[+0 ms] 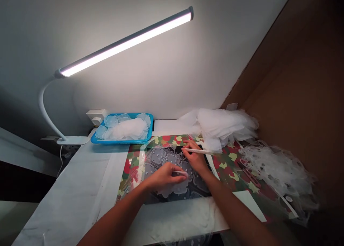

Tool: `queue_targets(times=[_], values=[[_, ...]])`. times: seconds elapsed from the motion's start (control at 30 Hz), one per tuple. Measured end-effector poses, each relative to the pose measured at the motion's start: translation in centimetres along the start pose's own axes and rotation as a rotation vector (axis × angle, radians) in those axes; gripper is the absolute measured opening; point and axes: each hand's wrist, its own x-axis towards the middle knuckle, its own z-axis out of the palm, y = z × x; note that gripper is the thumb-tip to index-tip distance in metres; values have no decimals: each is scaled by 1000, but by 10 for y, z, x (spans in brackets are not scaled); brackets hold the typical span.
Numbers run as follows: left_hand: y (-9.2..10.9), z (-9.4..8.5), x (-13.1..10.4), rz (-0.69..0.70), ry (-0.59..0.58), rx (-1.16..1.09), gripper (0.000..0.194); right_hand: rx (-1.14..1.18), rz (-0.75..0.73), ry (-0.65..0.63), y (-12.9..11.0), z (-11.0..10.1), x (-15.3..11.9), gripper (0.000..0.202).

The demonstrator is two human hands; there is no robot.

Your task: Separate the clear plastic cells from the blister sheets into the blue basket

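My left hand (169,176) is closed on a small stack of translucent, rounded plastic pieces (180,187), above the sheet. In my right hand (195,157) is a slim white pen-like tool (200,151), gripped between thumb and fingers and lying nearly level; its exact kind I cannot make out. Beneath both hands spreads a clear plastic sheet (157,155) with rounded outlined shapes and small pale dots, on a dark surface. My right fingertips are near the sheet's far edge; whether they touch it is unclear.
At the back left stands a blue tray (122,142) of similar translucent pieces. White thin sheets (225,126) are piled at the back right, beside tangled clear offcuts (279,170). Reddish scissors or pliers (252,178) lie near these. A lamp (129,41) hangs overhead; cardboard (295,77) walls the right.
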Motion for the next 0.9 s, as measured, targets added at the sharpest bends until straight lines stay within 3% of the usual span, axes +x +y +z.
queue_targets(times=[0.1,0.2,0.3,0.43,0.5,0.7,0.9], values=[[3,5,-1,28,127,-5,38,144,96,63,-3,-13,-2,22],[5,5,-3,80,224,-14,39,449,223,-16,-7,-23,-5,20],[5,5,-4,96,279,29,40,618,242,-97,-14,-29,-7,17],[4,5,-3,139,371,194,35,532,185,-336,-26,-34,-11,34],[2,4,-2,162,421,287,29,429,104,-432,-31,-33,-14,30],[-2,5,-4,161,548,467,20,265,-44,-366,-35,-28,-23,19],[-3,3,-5,145,538,481,22,195,-84,-354,-36,-33,-20,20]])
